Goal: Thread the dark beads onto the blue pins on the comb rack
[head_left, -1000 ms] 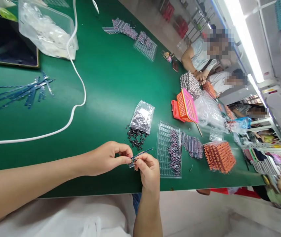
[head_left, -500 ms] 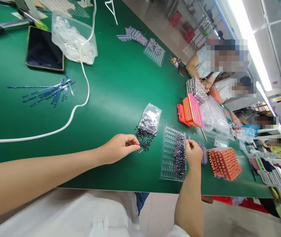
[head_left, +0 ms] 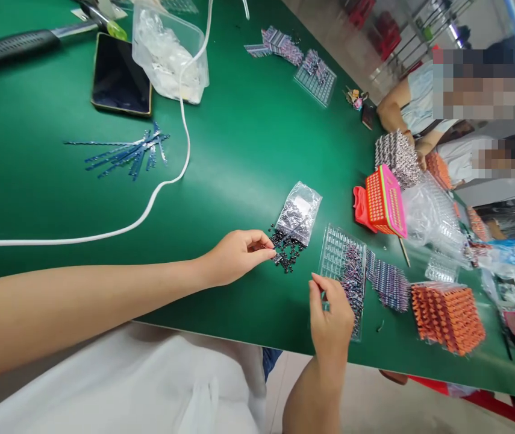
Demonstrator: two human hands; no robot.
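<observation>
My left hand [head_left: 243, 258] is pinched shut on a thin dark strip [head_left: 281, 243], at the edge of a loose pile of small black beads [head_left: 290, 256]. Behind the pile lies a clear plastic bag [head_left: 301, 208] with more dark beads inside. My right hand [head_left: 332, 307] is over the near left side of a clear compartment tray [head_left: 333, 247]. Its thumb and forefinger are closed together; anything between them is too small to make out. Bundled dark and pinkish thin pieces [head_left: 352, 271] fill the tray's right part. More such pieces [head_left: 390, 283] lie just right of it.
Orange stacked pieces [head_left: 447, 316] and a pink-orange basket [head_left: 386, 202] stand to the right. A white cable [head_left: 149, 208] crosses the left side, near blue twisted strips [head_left: 135, 150], a phone [head_left: 121, 75], a plastic tub [head_left: 171, 60] and a hammer [head_left: 17, 49]. Co-workers sit across the table.
My right hand has moved left and toward me, from the tray's right edge to its near left side. My left hand stays by the beads. The whole view has shifted.
</observation>
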